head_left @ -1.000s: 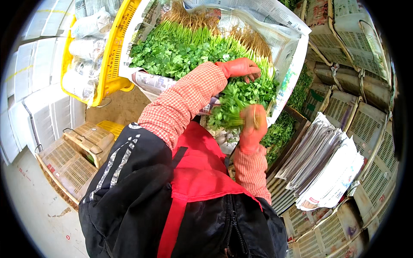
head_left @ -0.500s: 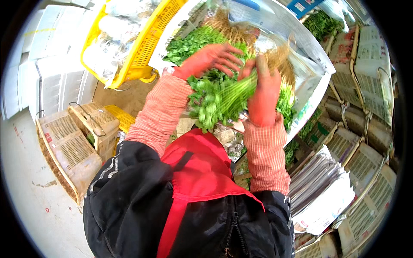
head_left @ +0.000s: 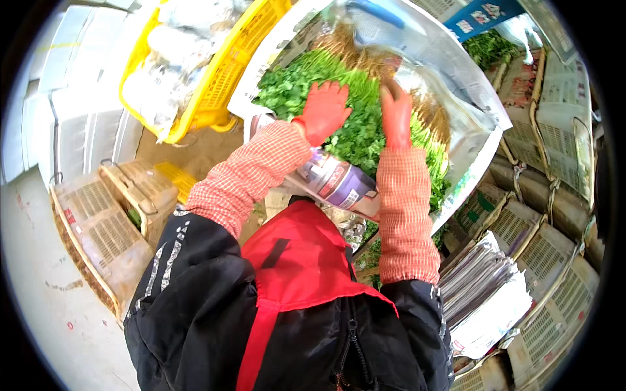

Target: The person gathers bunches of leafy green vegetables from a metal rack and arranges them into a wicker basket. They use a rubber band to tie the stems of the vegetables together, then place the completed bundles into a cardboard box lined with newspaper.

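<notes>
Bunches of cilantro [head_left: 297,83], leafy green with thin stems and long brown roots [head_left: 345,44], lie packed in a white box [head_left: 490,133] lined with printed paper. My left hand [head_left: 324,112], in a red glove, rests flat on the leaves with its fingers spread. Beside it my right hand [head_left: 396,116], gloved too, reaches over the stems by the roots. Its fingers look stretched out and slightly bent, partly blurred, and no bunch is lifted in them. Below my hands, a purple and white printed sheet [head_left: 342,182] shows along the box's near edge.
A yellow crate [head_left: 212,85] with clear plastic bags stands at the left, near white boxes [head_left: 85,124]. Worn plastic baskets [head_left: 107,228] sit at the lower left. On the right, a stack of newspapers [head_left: 486,287] lies beside more stacked baskets [head_left: 548,124].
The cilantro bunch that was lifted between my hands now lies in the box among the others. My left hand has moved right and down onto the leaves, and the printed sheet has come into view.
</notes>
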A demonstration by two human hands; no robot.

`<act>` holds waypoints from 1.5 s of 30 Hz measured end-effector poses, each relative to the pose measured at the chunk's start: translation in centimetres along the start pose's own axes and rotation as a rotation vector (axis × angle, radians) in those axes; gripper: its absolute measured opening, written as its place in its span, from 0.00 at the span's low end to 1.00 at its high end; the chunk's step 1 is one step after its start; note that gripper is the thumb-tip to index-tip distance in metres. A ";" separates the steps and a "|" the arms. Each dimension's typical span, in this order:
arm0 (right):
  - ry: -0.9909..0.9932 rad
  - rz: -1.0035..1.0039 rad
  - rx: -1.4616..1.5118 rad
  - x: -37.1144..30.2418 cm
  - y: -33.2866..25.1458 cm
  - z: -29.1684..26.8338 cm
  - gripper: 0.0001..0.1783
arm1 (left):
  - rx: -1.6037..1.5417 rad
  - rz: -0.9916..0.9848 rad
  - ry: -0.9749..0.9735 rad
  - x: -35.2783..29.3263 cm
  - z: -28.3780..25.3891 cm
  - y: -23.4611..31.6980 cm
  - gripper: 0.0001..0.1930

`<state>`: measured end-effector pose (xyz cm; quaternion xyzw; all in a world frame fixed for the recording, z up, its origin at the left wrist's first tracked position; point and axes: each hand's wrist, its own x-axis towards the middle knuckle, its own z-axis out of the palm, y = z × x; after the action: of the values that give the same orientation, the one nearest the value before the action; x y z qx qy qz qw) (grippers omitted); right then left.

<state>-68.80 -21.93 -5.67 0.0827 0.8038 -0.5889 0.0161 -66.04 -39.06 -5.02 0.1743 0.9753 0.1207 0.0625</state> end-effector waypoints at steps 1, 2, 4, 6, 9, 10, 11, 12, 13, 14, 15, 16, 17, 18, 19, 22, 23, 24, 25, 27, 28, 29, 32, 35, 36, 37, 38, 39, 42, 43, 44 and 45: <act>0.000 -0.030 -0.029 -2.1 -0.6 -1.0 0.20 | 0.027 0.017 0.101 0.2 0.1 0.0 0.29; -0.036 0.014 0.014 -4.4 -1.5 -1.9 0.19 | 0.001 0.011 0.063 0.4 -0.3 0.4 0.31; -0.088 0.150 0.122 -8.8 -2.0 -4.0 0.18 | 0.059 0.058 0.110 0.5 -0.5 0.5 0.31; -0.063 0.292 0.227 -13.2 0.2 -5.8 0.17 | 0.112 0.132 0.129 1.3 -0.3 0.2 0.31; 0.017 0.452 0.351 -19.4 0.2 -8.8 0.18 | -0.027 0.155 0.088 4.1 0.3 -0.3 0.31; 0.031 0.416 0.318 -21.2 0.3 -9.6 0.18 | -0.091 0.141 -0.045 4.9 1.2 -0.6 0.32; 0.117 0.388 0.273 -22.6 -0.9 -10.7 0.17 | -0.068 0.132 -0.134 5.1 1.8 0.5 0.33; 0.137 0.387 0.241 -24.2 -1.0 -11.2 0.17 | -0.043 0.131 -0.224 4.7 2.3 1.1 0.34; 0.183 0.379 0.195 -25.5 -1.3 -12.0 0.16 | -0.021 0.168 -0.004 3.5 5.3 -0.3 0.33; 0.192 0.366 0.230 -26.0 -2.8 -13.0 0.16 | 0.087 0.167 -0.028 3.0 6.4 -1.2 0.32; 0.202 0.260 0.014 -26.5 -4.4 -14.8 0.17 | 0.205 0.174 -0.089 2.6 6.5 -0.9 0.31; 0.293 0.179 -0.107 -26.9 -5.9 -16.7 0.18 | 0.101 0.159 0.009 2.2 8.5 -3.1 0.30; 0.380 0.093 -0.218 -27.4 -6.9 -18.6 0.19 | 0.159 0.211 0.021 2.9 7.5 -3.3 0.29; 0.527 0.095 -0.245 -28.4 -7.9 -21.3 0.18 | 0.158 0.232 0.023 2.9 7.3 -3.6 0.29; 0.668 0.087 -0.261 -30.0 -8.5 -24.4 0.17 | 0.170 0.244 0.031 3.1 6.9 -3.7 0.29; 1.124 0.202 -0.648 -36.9 -8.9 -32.9 0.21 | 0.205 0.284 0.071 3.9 7.6 -3.8 0.27; 1.141 0.299 -0.745 -39.0 -9.3 -35.1 0.23 | 0.168 0.239 0.013 4.7 7.1 -3.7 0.26; 1.100 0.354 -0.805 -41.4 -9.2 -37.2 0.25 | 0.125 0.192 -0.052 5.3 6.6 -3.4 0.25; 1.051 0.333 -1.020 -43.1 -9.0 -38.5 0.25 | 0.087 0.144 -0.115 6.0 5.8 -2.6 0.24; 1.004 0.485 -0.970 -44.9 -9.0 -39.4 0.24 | -0.067 0.145 0.083 6.3 2.6 1.6 0.19; 0.987 0.485 -0.937 -45.3 -9.0 -39.8 0.22 | -0.215 0.201 0.151 5.5 0.3 5.0 0.19; 0.969 0.478 -0.901 -45.3 -8.8 -40.3 0.21 | -0.362 0.252 0.221 4.2 -1.7 8.6 0.18; 0.944 0.527 -0.690 -44.7 -8.2 -42.1 0.18 | -0.824 0.349 -0.085 -1.4 -5.1 20.1 0.14; 0.960 0.467 -0.631 -45.5 -8.7 -43.3 0.15 | -1.080 0.384 -0.601 -7.6 -7.4 30.0 0.12; 1.018 0.443 -0.664 -45.6 -9.8 -43.4 0.15 | -0.949 0.705 -0.478 -8.8 -6.8 32.1 0.12; 1.074 0.424 -0.688 -45.8 -10.3 -43.3 0.15 | -0.992 0.734 -0.523 -10.2 -6.8 33.9 0.13; 1.096 0.230 -0.923 -47.1 -8.8 -44.7 0.15 | -1.013 0.867 -0.469 -11.6 -6.5 35.5 0.13; 1.054 0.316 -0.887 -47.9 -7.5 -45.5 0.15 | -1.039 0.893 -0.522 -12.7 -6.7 36.6 0.12; 0.887 0.552 -0.914 -48.6 -6.7 -46.9 0.15 | -1.006 0.985 -0.663 -15.0 -6.7 38.4 0.12; 0.902 0.561 -0.987 -48.4 -6.2 -47.0 0.15 | -0.995 0.970 -0.731 -15.4 -6.7 38.7 0.13; 0.915 0.572 -1.062 -48.3 -5.4 -47.2 0.14 | -0.986 0.954 -0.799 -15.8 -6.9 39.1 0.13; 0.928 0.585 -1.138 -48.5 -5.0 -47.1 0.14 | -0.971 0.930 -0.836 -16.1 -7.2 39.5 0.13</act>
<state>-18.33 15.81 19.41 0.5072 0.8517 0.0357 -0.1268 -39.35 -10.38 13.33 0.5480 0.5367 0.4709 0.4358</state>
